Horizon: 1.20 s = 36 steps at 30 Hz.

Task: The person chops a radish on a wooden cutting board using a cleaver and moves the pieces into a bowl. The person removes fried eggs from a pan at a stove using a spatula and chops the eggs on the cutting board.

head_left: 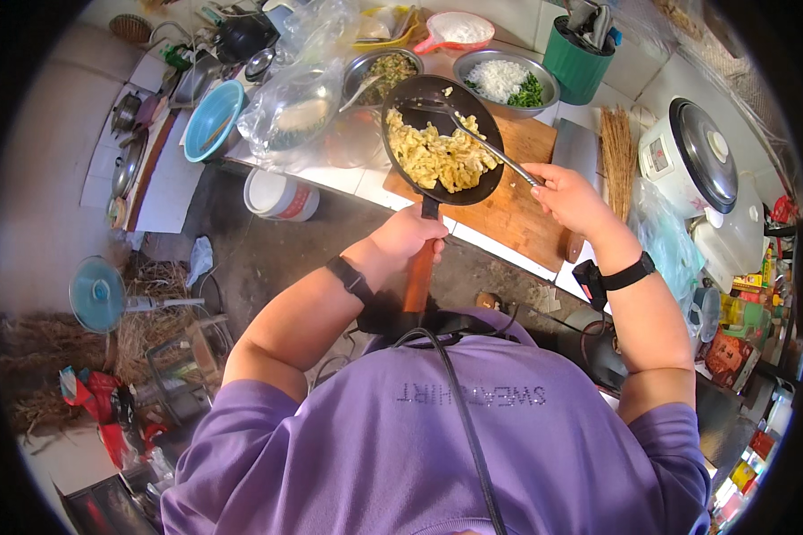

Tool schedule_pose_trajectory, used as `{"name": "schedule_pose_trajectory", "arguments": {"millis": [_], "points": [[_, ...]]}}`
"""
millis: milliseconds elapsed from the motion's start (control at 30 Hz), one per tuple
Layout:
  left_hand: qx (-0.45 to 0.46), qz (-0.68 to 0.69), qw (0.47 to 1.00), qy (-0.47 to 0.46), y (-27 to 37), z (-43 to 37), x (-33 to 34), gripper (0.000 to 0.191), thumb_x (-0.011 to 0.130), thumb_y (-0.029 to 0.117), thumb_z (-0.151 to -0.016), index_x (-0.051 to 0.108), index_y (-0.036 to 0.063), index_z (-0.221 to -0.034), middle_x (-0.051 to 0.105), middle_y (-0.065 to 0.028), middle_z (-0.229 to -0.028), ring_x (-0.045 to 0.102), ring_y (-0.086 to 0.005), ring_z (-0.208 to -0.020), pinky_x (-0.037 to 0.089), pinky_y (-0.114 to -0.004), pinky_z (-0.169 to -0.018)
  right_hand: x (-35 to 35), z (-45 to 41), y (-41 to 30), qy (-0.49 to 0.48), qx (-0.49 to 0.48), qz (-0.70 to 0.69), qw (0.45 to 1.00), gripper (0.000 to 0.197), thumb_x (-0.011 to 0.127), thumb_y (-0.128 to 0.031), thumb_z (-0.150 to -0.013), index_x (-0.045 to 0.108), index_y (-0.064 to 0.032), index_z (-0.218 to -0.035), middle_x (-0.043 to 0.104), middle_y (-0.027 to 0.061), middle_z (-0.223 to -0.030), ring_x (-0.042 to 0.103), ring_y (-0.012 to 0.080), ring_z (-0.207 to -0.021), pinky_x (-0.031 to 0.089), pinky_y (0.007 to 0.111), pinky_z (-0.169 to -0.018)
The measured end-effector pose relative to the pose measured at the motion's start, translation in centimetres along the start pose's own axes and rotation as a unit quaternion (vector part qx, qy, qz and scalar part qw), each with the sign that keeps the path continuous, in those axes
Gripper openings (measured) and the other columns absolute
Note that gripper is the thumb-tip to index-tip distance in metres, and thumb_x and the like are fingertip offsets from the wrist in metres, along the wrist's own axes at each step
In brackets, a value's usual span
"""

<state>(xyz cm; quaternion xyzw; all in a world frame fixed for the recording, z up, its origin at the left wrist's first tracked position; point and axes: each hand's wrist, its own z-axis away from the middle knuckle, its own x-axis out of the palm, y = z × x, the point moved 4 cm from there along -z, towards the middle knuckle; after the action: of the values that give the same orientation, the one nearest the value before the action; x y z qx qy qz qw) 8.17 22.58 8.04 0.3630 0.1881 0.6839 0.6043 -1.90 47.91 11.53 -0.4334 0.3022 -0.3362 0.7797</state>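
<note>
With my left hand (415,235) I grip the brown handle of a dark frying pan (411,100). The pan is held above the counter's front edge and partly hides a wooden cutting board (508,214). Scrambled egg (435,157), yellow and broken into pieces, covers much of the pan's floor. My right hand (565,197) pinches the metal handle of a cooking utensil (495,150), whose far end lies in the pan, partly among the egg. Behind the pan stand a metal bowl of chopped filling (389,72) with a spoon and a metal bowl (554,93) of white shreds and chopped greens.
A cleaver-like grey blade (575,150) and a straw whisk (617,160) lie right of the board, near a rice cooker (659,157). Plastic bags (288,120) and a blue basin (207,127) are at left. A white bucket (278,194) stands below the counter. A green utensil holder (572,67) stands behind.
</note>
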Motion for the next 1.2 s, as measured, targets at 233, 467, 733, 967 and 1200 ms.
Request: {"name": "schedule_pose_trajectory", "arguments": {"millis": [233, 467, 733, 967, 1200], "points": [[-0.001, -0.029, 0.999, 0.012, 0.0, -0.2, -1.1, 0.017, 0.062, 0.001, -0.087, 0.048, 0.0068, -0.095, 0.052, -0.0048, -0.075, 0.056, -0.0162, -0.062, 0.050, -0.035, -0.055, -2.2, 1.8, -2.3, 0.039, -0.191, 0.318, 0.928, 0.041, 0.059, -0.004, -0.088, 0.060, -0.0104, -0.129, 0.069, 0.0141, -0.105, 0.064, 0.0280, -0.091, 0.051, 0.034, -0.080], [0.011, -0.002, 0.999, 0.043, 0.0, -0.9, -1.8, 0.018, 0.063, 0.002, -0.085, 0.049, 0.0063, -0.095, 0.054, -0.0057, -0.072, 0.057, -0.0166, -0.062, 0.050, -0.035, -0.055, -5.1, 3.4, -1.0, 0.068, -0.197, 0.504, 0.838, 0.043, 0.061, -0.008, -0.085, 0.063, -0.0183, -0.126, 0.067, 0.0147, -0.111, 0.062, 0.0347, -0.100, 0.051, 0.041, -0.087], [-0.002, -0.049, 0.996, 0.074, 0.3, -1.3, -0.8, 0.017, 0.063, 0.002, -0.084, 0.048, 0.0045, -0.092, 0.055, -0.0069, -0.071, 0.057, -0.0177, -0.060, 0.050, -0.035, -0.054, -6.1, 3.6, 0.8, 0.121, -0.134, 0.530, 0.829, 0.041, 0.060, -0.014, -0.089, 0.061, -0.0221, -0.129, 0.066, 0.0141, -0.102, 0.062, 0.0350, -0.095, 0.051, 0.043, -0.084], [0.008, -0.137, 0.987, 0.085, 0.3, -2.1, -1.3, 0.017, 0.062, 0.003, -0.083, 0.048, 0.0050, -0.093, 0.054, -0.0068, -0.072, 0.057, -0.0173, -0.060, 0.049, -0.035, -0.053, -4.4, 0.4, -0.7, 0.130, -0.145, 0.403, 0.894, 0.039, 0.058, -0.018, -0.092, 0.059, -0.0168, -0.131, 0.066, 0.0183, -0.116, 0.060, 0.0383, -0.106, 0.049, 0.042, -0.091], [0.010, -0.111, 0.990, 0.083, 0.6, -1.6, -0.8, 0.018, 0.063, 0.003, -0.083, 0.048, 0.0048, -0.093, 0.053, -0.0064, -0.071, 0.057, -0.0166, -0.059, 0.049, -0.034, -0.053, -4.3, -2.8, 3.0, 0.120, -0.158, 0.297, 0.934, 0.036, 0.060, -0.014, -0.092, 0.061, -0.0123, -0.128, 0.067, 0.0193, -0.111, 0.063, 0.0373, -0.101, 0.050, 0.039, -0.089]]}}
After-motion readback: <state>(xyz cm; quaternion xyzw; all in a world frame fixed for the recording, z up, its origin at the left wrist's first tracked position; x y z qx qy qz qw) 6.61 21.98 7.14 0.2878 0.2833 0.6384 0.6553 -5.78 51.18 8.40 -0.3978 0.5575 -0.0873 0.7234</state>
